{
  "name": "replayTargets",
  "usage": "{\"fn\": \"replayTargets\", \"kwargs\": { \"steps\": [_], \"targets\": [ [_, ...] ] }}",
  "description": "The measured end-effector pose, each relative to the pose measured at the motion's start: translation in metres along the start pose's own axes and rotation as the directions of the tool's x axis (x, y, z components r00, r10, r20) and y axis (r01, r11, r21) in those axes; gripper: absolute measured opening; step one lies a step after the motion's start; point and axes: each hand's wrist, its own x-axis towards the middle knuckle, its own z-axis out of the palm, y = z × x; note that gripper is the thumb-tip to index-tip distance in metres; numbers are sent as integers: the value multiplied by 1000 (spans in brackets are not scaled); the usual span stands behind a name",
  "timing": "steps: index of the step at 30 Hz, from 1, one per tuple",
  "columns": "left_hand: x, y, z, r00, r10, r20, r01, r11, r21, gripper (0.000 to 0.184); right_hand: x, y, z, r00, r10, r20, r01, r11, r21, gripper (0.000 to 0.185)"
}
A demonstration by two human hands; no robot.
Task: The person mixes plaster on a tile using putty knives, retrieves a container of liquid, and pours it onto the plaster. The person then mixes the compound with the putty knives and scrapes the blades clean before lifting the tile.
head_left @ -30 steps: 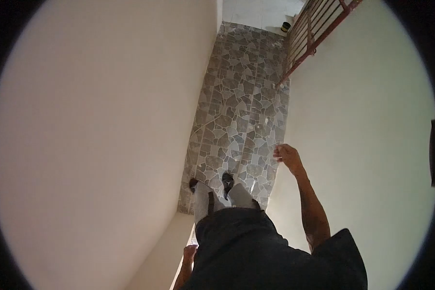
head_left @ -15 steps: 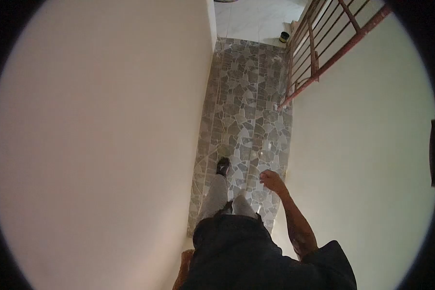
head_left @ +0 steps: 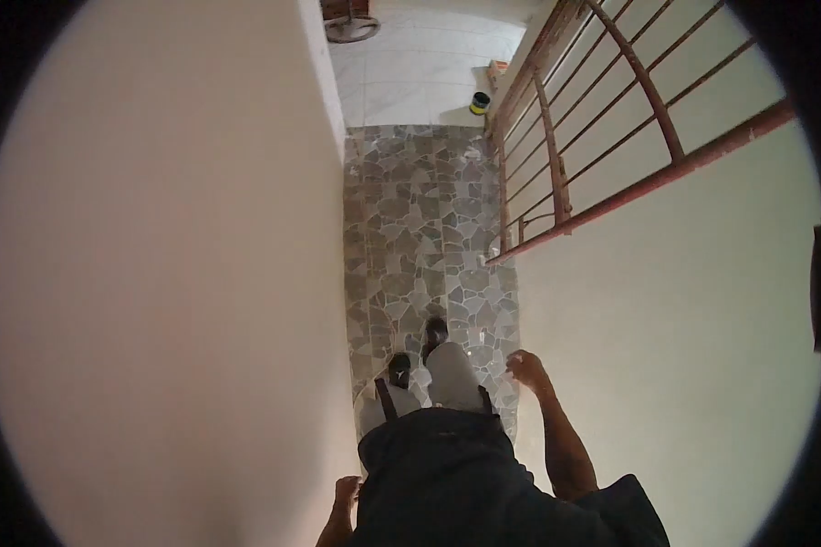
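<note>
My right hand (head_left: 528, 372) hangs beside the pale right wall, its fingers curled in. Nothing shows in its grasp. At the lower left, next to the left wall, is my left hand (head_left: 348, 492). My dark shirt (head_left: 447, 483) partly covers it, and its fingers are too hidden to read. Below me are my grey trousers (head_left: 453, 376) and two dark shoes, the right shoe (head_left: 436, 330) ahead of the left shoe (head_left: 399, 368). I stand on a stone-patterned tiled floor (head_left: 401, 219).
A reddish metal railing (head_left: 648, 180) slants across the upper right. Past the patterned floor lies a white tiled floor (head_left: 401, 82), with a black and yellow tub (head_left: 480, 103) and a round base (head_left: 353, 29) on it. A plain wall (head_left: 182, 273) runs along my left.
The view has moved forward: the railing, tub and white floor appear lower and larger. My right foot now leads instead of the left. More of my left hand shows.
</note>
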Motion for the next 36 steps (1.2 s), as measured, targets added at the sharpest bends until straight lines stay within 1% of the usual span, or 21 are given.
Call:
{"fn": "replayTargets", "kwargs": {
  "steps": [3, 6, 9, 11, 13, 14, 15, 16, 18, 21, 22, 24, 25, 28, 29, 30, 31, 32, 33, 35, 36],
  "targets": [
    [23, 69, -14, 1000, -21, 17, 21, 1000, -3, 31, 35, -12, -18, 995, 10, 101, -43, 943, 329, 26],
    [39, 131, -20, 999, -39, 27, 39, 999, -11, 31, 98, -45, -34, 978, 152, 145, -182, 959, 217, 25],
    [46, 208, -20, 998, -61, 23, 62, 998, -11, 32, 196, -55, -52, 963, 161, 214, -230, 910, 346, 23],
    [42, 261, -16, 997, -77, 7, 78, 996, -32, 33, 243, -73, -82, 952, -2, 306, -139, 887, 441, 22],
    [39, 312, -15, 997, -80, -17, 78, 994, -72, 33, 293, -110, -119, 949, -62, 309, -111, 853, 511, 22],
    [40, 333, -14, 997, -77, -30, 74, 992, -106, 33, 308, -126, -134, 958, -24, 287, -137, 839, 527, 22],
    [48, 334, -11, 995, -85, -59, 76, 987, -144, 32, 321, -138, -144, 963, 19, 269, -168, 823, 543, 22],
    [50, 349, -13, 994, -87, -62, 78, 987, -144, 31, 337, -147, -162, 934, -51, 353, -202, 739, 643, 23],
    [54, 383, -19, 993, -92, -69, 81, 986, -145, 29, 361, -164, -185, 976, 130, 177, -207, 815, 542, 23],
    [57, 426, -22, 986, -153, -65, 142, 978, -155, 28, 389, -180, -214, 974, 105, 201, -210, 751, 626, 23],
    [61, 438, -20, 989, -129, -75, 115, 978, -171, 27, 398, -184, -220, 968, 112, 224, -223, 792, 568, 23],
    [67, 463, -23, 995, -89, -51, 84, 993, -82, 26, 413, -197, -233, 957, 131, 258, -239, 860, 451, 23],
    [75, 475, -27, 997, -71, -15, 71, 997, 18, 26, 411, -204, -236, 982, 22, 187, -78, 951, 300, 26],
    [102, 503, -36, 1000, 22, 7, -23, 981, 192, 24, 445, -222, -233, 959, 152, 241, -261, 804, 534, 9],
    [118, 499, -37, 999, 40, -6, -38, 979, 201, 24, 450, -253, -237, 969, 131, 207, -220, 840, 497, 7],
    [132, 495, -40, 998, 63, -30, -55, 978, 202, 23, 480, -238, -232, 980, -77, 185, 34, 974, 223, 12],
    [147, 490, -38, 994, 85, -73, -71, 982, 174, 23, 530, -200, -219, 935, -279, 221, 301, 951, -71, 18],
    [153, 510, -29, 980, 123, -156, -104, 986, 127, 22, 562, -182, -214, 843, -441, 307, 531, 775, -344, 24],
    [154, 509, -43, 991, 90, -97, -73, 982, 172, 22, 576, -206, -218, 737, -628, 249, 673, 716, -186, 26],
    [156, 549, -59, 997, 61, -56, -48, 979, 199, 22, 602, -281, -222, 877, -460, 141, 466, 885, -8, 27],
    [161, 571, -68, 998, 58, -37, -49, 974, 221, 22, 614, -318, -227, 988, -58, 143, 52, 998, 40, 27]
  ]
}}
